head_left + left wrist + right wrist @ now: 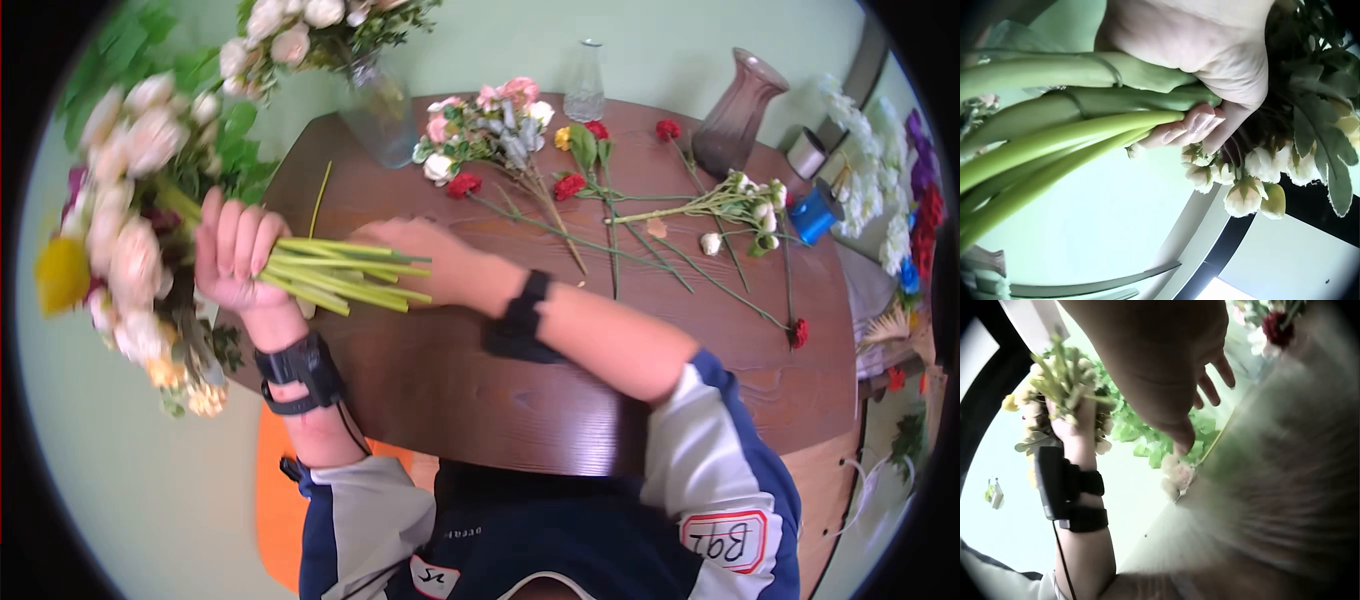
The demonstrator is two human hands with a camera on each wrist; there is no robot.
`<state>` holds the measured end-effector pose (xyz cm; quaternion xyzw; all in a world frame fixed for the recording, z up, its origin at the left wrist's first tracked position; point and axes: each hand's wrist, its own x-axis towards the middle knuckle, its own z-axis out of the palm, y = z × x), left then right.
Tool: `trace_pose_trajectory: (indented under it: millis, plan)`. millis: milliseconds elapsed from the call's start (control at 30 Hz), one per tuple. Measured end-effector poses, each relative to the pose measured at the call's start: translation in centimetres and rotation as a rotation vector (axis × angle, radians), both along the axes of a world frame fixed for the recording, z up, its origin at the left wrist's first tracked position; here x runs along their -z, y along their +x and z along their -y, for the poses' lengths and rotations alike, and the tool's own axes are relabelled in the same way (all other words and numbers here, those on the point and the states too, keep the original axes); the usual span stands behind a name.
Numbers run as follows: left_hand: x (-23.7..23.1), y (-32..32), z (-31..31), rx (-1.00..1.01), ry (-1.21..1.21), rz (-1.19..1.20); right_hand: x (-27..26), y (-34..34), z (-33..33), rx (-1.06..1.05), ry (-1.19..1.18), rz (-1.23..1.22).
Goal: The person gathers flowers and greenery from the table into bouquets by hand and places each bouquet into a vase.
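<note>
Head: bunch (135,240) gripped in L hand (240,255) at table's (450,400) left edge; gathered, seemingly, but not yet set down. Reds (570,187) strewn on table, prob. unfinished. L wrist: stems (1079,133) clasped. R wrist: R hand (1169,375) fingers extended, nothing seen held.

The gathered stems (335,272) are light green, their roses (135,262) pale pink, the table (570,405) wood-grained dark brown.

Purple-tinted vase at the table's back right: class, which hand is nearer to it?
Right. The right hand is to the left of the vase, not touching it; the left hand, gripping the stems, is farther left.
</note>
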<state>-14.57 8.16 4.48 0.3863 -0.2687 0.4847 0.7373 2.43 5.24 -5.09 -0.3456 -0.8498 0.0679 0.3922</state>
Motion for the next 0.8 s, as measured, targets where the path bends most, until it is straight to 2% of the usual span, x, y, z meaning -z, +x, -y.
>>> trace_pose_trajectory:
  millis: [33,67,133,167,200,533,600,633,700,800]
  plan:
    - [-0.1,0.3,0.2,0.002,-0.011,0.041,0.9,-1.5,-1.5,-0.061,0.013,-0.036]
    - [-0.1,0.5,0.3,0.01,-0.022,0.081,0.8,-3.3,-2.9,-0.089,-0.108,-0.028]
    - [0.0,1.1,0.7,0.009,-0.037,0.121,0.6,-5.4,-3.6,-0.258,0.074,-0.17]
    - [0.1,1.2,0.6,0.015,-0.039,0.111,4.5,-7.8,-5.7,-0.4,0.22,-0.564]
    - [0.2,1.3,0.6,0.018,-0.043,0.1,3.0,-7.1,-4.4,-0.143,0.433,-0.277]
    - [0.9,2.5,0.7,0.063,-0.06,0.028,3.2,-1.7,0.7,-0.152,0.509,-0.143]
    - [1.0,2.9,1.0,0.083,-0.059,0.02,3.2,-0.2,1.7,-0.132,-0.092,0.182]
    - [1.2,3.1,1.0,0.081,-0.052,0.018,2.5,1.1,3.1,-0.124,-0.099,0.186]
    - [1.4,3.4,1.0,0.087,-0.036,0.004,-0.3,4.6,7.4,-0.059,-0.228,0.547]
    - [1.8,4.0,1.1,0.093,-0.013,-0.034,-2.3,9.7,13.6,-0.036,-0.259,0.382]
